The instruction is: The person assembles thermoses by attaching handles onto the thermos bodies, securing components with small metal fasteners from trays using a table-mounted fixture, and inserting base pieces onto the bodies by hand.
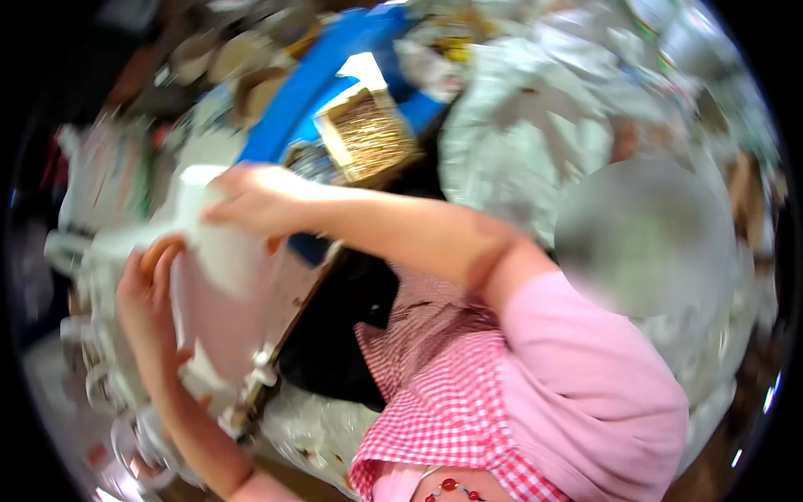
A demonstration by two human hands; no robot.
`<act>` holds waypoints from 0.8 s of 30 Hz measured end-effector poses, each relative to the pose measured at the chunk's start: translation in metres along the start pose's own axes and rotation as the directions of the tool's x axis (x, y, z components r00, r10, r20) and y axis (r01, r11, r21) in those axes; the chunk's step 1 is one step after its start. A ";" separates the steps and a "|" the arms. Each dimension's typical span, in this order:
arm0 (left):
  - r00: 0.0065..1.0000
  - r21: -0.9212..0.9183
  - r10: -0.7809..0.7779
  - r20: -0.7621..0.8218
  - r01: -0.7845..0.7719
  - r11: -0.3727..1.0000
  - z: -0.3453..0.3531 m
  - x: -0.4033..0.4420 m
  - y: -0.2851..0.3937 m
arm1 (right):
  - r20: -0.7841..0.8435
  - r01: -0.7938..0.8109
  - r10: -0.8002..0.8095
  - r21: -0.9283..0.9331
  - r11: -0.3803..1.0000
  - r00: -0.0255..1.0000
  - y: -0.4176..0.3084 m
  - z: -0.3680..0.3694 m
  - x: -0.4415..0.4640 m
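Observation:
A smooth white vessel (219,255), blurred by motion, is between my hands at the left of the head view. Its exact kind cannot be made out. My right hand (255,201) reaches across from the right and grips its upper part, fingers bent over the white surface. My left hand (149,293) is upright along its left side, fingers curled at its edge. The hands hide part of the vessel. Close behind and below my left hand are several white pieces with loop handles (100,389), like cups.
Past my right forearm stands an open box of thin golden sticks (370,134), beside a long blue object (314,79). Pale plastic bags (527,125) fill the right side, near a blurred grey round shape (644,238). Brownish bowl-like pieces (238,63) sit at the back left.

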State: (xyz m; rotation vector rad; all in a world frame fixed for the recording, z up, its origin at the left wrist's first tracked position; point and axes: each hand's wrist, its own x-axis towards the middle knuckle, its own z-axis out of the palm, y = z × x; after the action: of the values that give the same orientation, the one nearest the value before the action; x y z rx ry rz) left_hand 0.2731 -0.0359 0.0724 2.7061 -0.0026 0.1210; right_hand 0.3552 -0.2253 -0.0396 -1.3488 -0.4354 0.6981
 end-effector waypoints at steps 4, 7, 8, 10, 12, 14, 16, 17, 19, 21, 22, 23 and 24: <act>0.982 0.203 -0.142 0.127 0.114 0.972 -0.014 0.003 0.001 | -0.015 0.152 -0.153 -0.057 0.987 0.988 0.009 -0.004 -0.001; 0.992 0.149 -0.043 0.115 0.026 0.988 -0.018 0.003 -0.031 | -0.183 0.257 -0.279 -0.135 0.957 0.943 0.007 -0.003 -0.037; 0.997 0.114 0.028 0.074 -0.036 0.993 -0.015 0.000 -0.038 | -0.274 0.362 -0.439 -0.290 0.886 0.856 0.015 -0.004 -0.049; 0.997 0.053 0.082 0.009 -0.083 0.995 -0.023 -0.023 -0.028 | -0.384 0.513 -0.615 -0.340 0.788 0.689 0.028 -0.035 -0.113; 0.998 0.106 -0.057 -0.009 0.058 0.993 -0.038 -0.051 -0.008 | -0.598 0.445 -0.647 -0.471 0.761 0.474 0.078 -0.083 -0.180; 0.924 0.263 -0.375 0.070 0.346 0.901 -0.053 -0.088 0.014 | -0.741 0.266 -0.614 -0.555 0.788 0.273 0.113 -0.148 -0.292; 0.869 0.263 -0.484 0.102 0.446 0.856 -0.044 -0.124 0.050 | -0.870 0.012 -0.493 -0.493 0.870 0.033 0.170 -0.213 -0.407; 0.922 0.315 -0.380 0.081 0.338 0.887 -0.042 -0.144 0.051 | -0.920 -0.312 -0.391 -0.366 0.877 -0.021 0.199 -0.235 -0.476; 0.924 0.084 -0.377 0.069 0.371 0.925 -0.012 -0.182 0.059 | -0.963 -0.920 -0.264 -0.053 0.389 -0.056 0.293 -0.260 -0.616; 0.861 -0.325 -0.506 0.047 0.492 0.807 0.041 -0.201 0.077 | -0.995 -0.995 0.029 0.093 0.047 -0.092 0.316 -0.251 -0.654; 0.853 -0.440 -0.522 -0.005 0.466 0.767 0.075 -0.202 0.093 | -0.989 -0.996 0.118 0.088 -0.012 -0.089 0.334 -0.242 -0.671; 0.843 -0.545 -0.535 -0.057 0.423 0.724 0.108 -0.203 0.109 | -0.948 -0.962 0.198 0.266 0.066 -0.249 0.331 -0.244 -0.664; 0.892 -0.649 -0.451 0.021 0.355 0.672 0.130 -0.211 0.080 | -0.982 -0.980 0.011 0.189 0.058 -0.189 0.352 -0.244 -0.672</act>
State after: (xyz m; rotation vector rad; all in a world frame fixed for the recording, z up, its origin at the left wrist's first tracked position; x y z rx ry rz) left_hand 0.0725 -0.1661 -0.0296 1.9380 0.5130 0.1453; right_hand -0.0448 -0.8364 -0.3590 -2.7124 1.5263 0.3041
